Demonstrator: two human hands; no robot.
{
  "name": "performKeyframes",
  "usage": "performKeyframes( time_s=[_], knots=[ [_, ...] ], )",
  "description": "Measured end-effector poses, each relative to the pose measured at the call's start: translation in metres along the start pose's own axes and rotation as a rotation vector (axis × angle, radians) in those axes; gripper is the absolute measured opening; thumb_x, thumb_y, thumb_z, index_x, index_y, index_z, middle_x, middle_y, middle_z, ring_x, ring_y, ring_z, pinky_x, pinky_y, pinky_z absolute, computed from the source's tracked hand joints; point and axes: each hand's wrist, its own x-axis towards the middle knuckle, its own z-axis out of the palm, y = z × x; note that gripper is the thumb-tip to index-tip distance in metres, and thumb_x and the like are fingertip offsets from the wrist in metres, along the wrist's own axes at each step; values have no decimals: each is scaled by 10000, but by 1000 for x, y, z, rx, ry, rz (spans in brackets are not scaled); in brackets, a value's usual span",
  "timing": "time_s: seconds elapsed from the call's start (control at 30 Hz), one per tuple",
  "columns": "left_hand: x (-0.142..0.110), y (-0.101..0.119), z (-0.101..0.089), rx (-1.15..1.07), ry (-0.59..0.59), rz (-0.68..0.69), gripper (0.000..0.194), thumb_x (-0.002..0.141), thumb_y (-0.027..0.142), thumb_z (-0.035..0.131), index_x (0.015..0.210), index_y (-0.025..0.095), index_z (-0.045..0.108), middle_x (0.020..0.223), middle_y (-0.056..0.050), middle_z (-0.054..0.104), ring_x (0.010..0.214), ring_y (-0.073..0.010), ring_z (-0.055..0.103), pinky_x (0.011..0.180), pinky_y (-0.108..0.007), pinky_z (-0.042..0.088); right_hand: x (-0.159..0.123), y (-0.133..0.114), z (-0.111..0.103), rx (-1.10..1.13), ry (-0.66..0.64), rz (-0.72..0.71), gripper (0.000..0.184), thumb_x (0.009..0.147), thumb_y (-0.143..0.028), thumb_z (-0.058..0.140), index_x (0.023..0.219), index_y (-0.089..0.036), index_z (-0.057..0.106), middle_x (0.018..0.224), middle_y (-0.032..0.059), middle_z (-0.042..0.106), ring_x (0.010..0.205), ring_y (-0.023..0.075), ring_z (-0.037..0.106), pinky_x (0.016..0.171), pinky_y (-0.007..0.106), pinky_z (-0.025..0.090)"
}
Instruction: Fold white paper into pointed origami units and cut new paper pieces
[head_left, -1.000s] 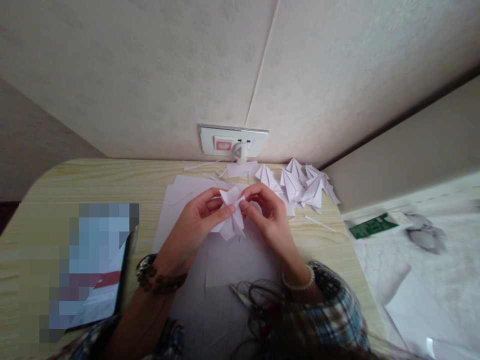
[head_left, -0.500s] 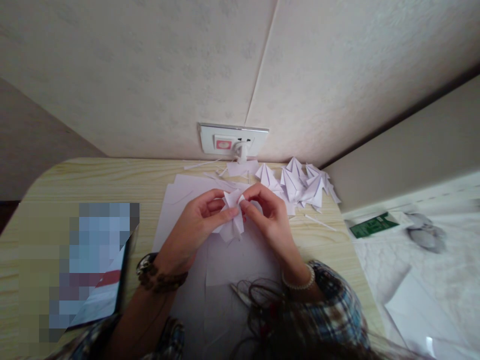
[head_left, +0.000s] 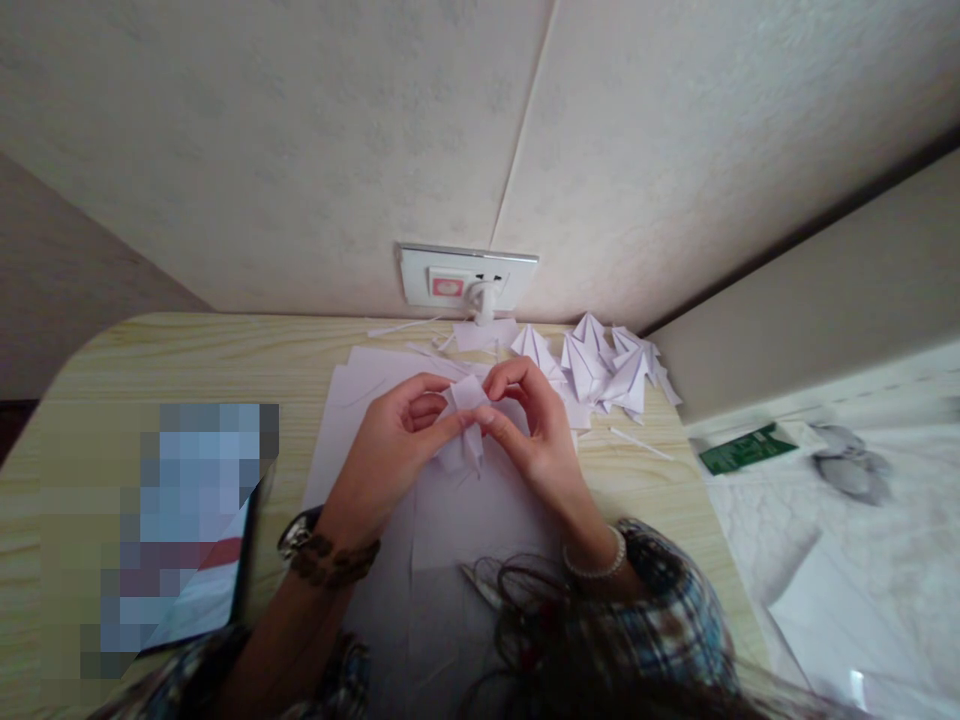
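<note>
Thumbs (head_left: 507,430) closer together on folded paper (head_left: 469,393)

A: Site type?
B: Home-like room. House or hotel, can't tell.
A: Evidence?
B: Patterned wallpaper (head_left: 300,150) on far wall. White socket plate (head_left: 416,272), plug (head_left: 486,303) in it, just above table's far edge. Table (head_left: 210,360) is wood-grain, rounded far-left corner. White bedding-like cloth (head_left: 926,485) at right.

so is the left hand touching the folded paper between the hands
Touching: the head view shows the left hand holding the folded paper, its thumb lying across the paper with no visible gap.
</note>
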Motion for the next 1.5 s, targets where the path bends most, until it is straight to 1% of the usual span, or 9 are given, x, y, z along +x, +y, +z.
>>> performKeyframes(
  time_s=[0.1, 0.27, 0.43, 0.6, 0.8, 1.0, 1.2, 1.4, 1.5],
  knots=[
    [1, -1, 0, 22, 3, 14, 382, 568, 318, 910, 863, 177, 713, 788, -5, 791, 769, -191, 722, 685, -251, 522, 1, 0, 0, -61, 11, -15, 125, 847, -211, 649, 751, -230, 572, 818, -7, 549, 819, 173, 527, 773, 336, 416],
    [1, -1, 0, 34, 14, 26, 394, 573, 339, 907, 873, 178, 708, 781, 1, 786, 775, -191, 724, 698, -256, 526, 2, 1, -2, -98, 36, -31, 109, 850, -178, 615, 756, -228, 593, 832, -2, 564, 833, 173, 540, 775, 336, 423],
    [0, 3, 0, 4, -24, 0, 380, 579, 306, 897, 872, 184, 690, 752, -7, 797, 755, -219, 749, 679, -275, 541, 1, 2, -3, -96, 80, -23, 138, 864, -174, 621, 743, -234, 594, 813, -3, 575, 829, 173, 555, 759, 333, 438],
    [-2, 5, 0, -21, -39, -22, 375, 585, 294, 891, 882, 189, 689, 746, -16, 802, 751, -236, 763, 659, -279, 546, 0, 2, -2, -104, 124, -48, 149, 871, -172, 635, 748, -245, 594, 815, -5, 583, 828, 176, 556, 758, 333, 445],
    [-3, 5, 1, -27, -50, -26, 328, 602, 279, 885, 858, 197, 696, 736, -12, 802, 724, -223, 759, 631, -265, 546, -1, -1, 0, -141, 161, -102, 184, 872, -134, 641, 738, -250, 594, 808, -11, 577, 835, 173, 542, 784, 336, 431],
    [-4, 5, 0, -32, -56, -21, 286, 621, 247, 876, 845, 201, 704, 724, 13, 793, 648, -164, 728, 639, -236, 545, -1, -2, 0, -159, 172, -125, 184, 870, -129, 646, 738, -249, 596, 818, -12, 572, 842, 170, 546, 788, 335, 435],
    [-4, 6, 3, -18, -31, -7, 288, 631, 265, 859, 851, 188, 690, 722, 6, 785, 651, -178, 729, 643, -254, 547, 0, -1, -1, -171, 160, -92, 173, 863, -161, 652, 727, -251, 594, 806, -7, 584, 829, 178, 550, 768, 337, 451],
    [-2, 4, 2, 37, 34, 42, 320, 611, 266, 878, 841, 189, 670, 717, 3, 779, 703, -187, 737, 682, -261, 542, 2, 3, -4, -159, 79, -6, 96, 890, -222, 592, 796, -241, 603, 831, 9, 596, 812, 173, 572, 729, 329, 464],
    [-1, 3, 1, 54, 46, 64, 340, 605, 279, 884, 849, 202, 660, 706, 11, 773, 716, -198, 743, 666, -266, 543, 2, 0, -4, -168, 53, -9, 128, 883, -275, 613, 760, -239, 609, 799, 6, 607, 794, 175, 571, 739, 336, 459]
  ],
)
